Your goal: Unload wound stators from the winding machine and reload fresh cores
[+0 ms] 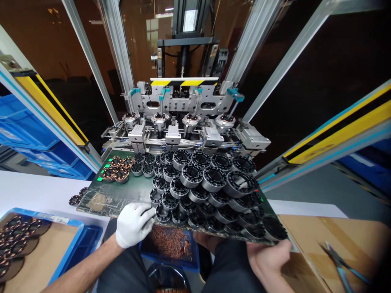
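Left forearm (88,266), gloved grip (135,225), stacked rings (214,187) just beside it

Hands (136,225) at near edge of green board (134,190); silver-black rings (214,187) stacked.

Looking out from the person's head, facing forward and down across the counter (134,191). Viewing the left hand (134,225) and right hand (270,260) from close above, at the near edge. Dropping steeply at the bottom to the dark-clothed thighs (227,266). Facing the machine (181,99) nearly head-on, from farther off, beyond the counter. Spreading wide, taking in blue crates (27,122) at frame left and a cardboard box (345,240) at frame right.
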Motion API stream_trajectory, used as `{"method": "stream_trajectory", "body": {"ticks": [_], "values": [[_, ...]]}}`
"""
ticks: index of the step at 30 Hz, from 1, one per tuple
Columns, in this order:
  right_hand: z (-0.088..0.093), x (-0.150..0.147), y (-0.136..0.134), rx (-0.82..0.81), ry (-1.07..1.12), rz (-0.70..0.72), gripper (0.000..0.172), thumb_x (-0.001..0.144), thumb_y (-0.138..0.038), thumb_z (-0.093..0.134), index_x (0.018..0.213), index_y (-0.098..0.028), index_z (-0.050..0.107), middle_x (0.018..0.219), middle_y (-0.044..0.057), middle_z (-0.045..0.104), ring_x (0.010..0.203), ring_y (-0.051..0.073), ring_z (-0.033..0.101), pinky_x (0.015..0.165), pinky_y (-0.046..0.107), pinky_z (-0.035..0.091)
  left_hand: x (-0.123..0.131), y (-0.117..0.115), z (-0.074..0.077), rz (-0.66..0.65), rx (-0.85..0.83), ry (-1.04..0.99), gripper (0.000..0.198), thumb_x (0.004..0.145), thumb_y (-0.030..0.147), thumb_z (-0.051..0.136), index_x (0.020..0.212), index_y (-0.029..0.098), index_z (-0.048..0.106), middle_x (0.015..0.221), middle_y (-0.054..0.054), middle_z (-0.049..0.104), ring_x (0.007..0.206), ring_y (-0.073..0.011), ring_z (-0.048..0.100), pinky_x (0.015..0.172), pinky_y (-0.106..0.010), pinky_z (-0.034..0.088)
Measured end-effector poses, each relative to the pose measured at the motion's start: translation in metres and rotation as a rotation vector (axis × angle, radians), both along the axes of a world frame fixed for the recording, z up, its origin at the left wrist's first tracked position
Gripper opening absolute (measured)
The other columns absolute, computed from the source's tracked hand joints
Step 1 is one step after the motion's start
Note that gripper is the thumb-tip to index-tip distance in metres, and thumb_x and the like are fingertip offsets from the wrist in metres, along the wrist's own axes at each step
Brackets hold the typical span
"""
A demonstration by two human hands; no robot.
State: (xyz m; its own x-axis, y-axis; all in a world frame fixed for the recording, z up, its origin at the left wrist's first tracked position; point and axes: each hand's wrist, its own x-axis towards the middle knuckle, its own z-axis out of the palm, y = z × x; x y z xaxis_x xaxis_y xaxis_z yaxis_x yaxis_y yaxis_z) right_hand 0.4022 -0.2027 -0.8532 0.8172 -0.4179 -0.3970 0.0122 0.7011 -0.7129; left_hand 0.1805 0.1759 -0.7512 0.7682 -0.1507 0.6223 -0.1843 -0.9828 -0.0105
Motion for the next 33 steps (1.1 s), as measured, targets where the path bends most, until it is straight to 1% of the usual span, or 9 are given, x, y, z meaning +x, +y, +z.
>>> {"method": "stream_trajectory", "body": {"ticks": [4, 8, 16, 23, 30, 33], "values": [[0.002, -0.001, 0.001, 0.009, -0.003, -0.026, 0.045, 0.075, -0.038, 0.057, 0.113, -0.027, 0.078, 0.108, 0.005, 0.086, 0.103, 0.033, 0.085, 0.066, 0.047, 0.076, 0.0, 0.001, 0.0, 0.002, -0.001, -0.002, 0.027, 0.115, 0.028, 0.053, 0.122, 0.024, 0.079, 0.113, -0.007, 0.084, 0.098, -0.0263, 0.078, 0.086, -0.041, 0.058], [-0.001, 0.0, 0.0, -0.013, -0.015, -0.014, 0.042, 0.075, -0.04, 0.058, 0.11, -0.029, 0.078, 0.107, 0.004, 0.086, 0.106, 0.033, 0.084, 0.065, 0.045, 0.075, -0.001, 0.002, -0.002, 0.007, 0.0, 0.006, 0.027, 0.115, 0.028, 0.053, 0.122, 0.024, 0.079, 0.113, -0.007, 0.084, 0.098, -0.0265, 0.078, 0.085, -0.041, 0.058], [-0.012, 0.002, -0.006, -0.028, -0.048, 0.016, 0.036, 0.069, -0.043, 0.062, 0.1, -0.029, 0.073, 0.102, 0.005, 0.085, 0.108, 0.036, 0.084, 0.073, 0.051, 0.077, -0.001, 0.002, -0.002, 0.004, 0.006, 0.008, 0.027, 0.114, 0.027, 0.054, 0.123, 0.024, 0.079, 0.114, -0.008, 0.084, 0.098, -0.0273, 0.079, 0.086, -0.041, 0.058], [-0.01, 0.002, -0.005, -0.021, -0.021, -0.001, 0.035, 0.067, -0.043, 0.063, 0.097, -0.029, 0.072, 0.104, 0.006, 0.085, 0.109, 0.036, 0.084, 0.071, 0.05, 0.077, -0.001, 0.002, -0.002, 0.001, 0.0, 0.002, 0.027, 0.115, 0.028, 0.053, 0.123, 0.024, 0.079, 0.113, -0.008, 0.084, 0.098, -0.0273, 0.078, 0.086, -0.041, 0.057], [-0.009, 0.002, -0.004, -0.021, 0.007, 0.013, 0.03, 0.069, -0.046, 0.061, 0.092, -0.028, 0.071, 0.101, 0.007, 0.084, 0.114, 0.036, 0.082, 0.067, 0.047, 0.076, -0.001, 0.002, -0.002, 0.005, 0.002, 0.004, 0.027, 0.114, 0.027, 0.054, 0.123, 0.024, 0.079, 0.114, -0.007, 0.084, 0.099, -0.0266, 0.078, 0.086, -0.04, 0.058], [-0.008, 0.001, -0.004, -0.03, -0.01, 0.025, 0.03, 0.069, -0.047, 0.063, 0.091, -0.028, 0.07, 0.101, 0.007, 0.084, 0.116, 0.036, 0.082, 0.069, 0.049, 0.077, -0.001, 0.002, -0.002, 0.004, 0.006, 0.004, 0.027, 0.114, 0.028, 0.054, 0.123, 0.024, 0.08, 0.113, -0.007, 0.084, 0.098, -0.0269, 0.078, 0.086, -0.04, 0.059]]}}
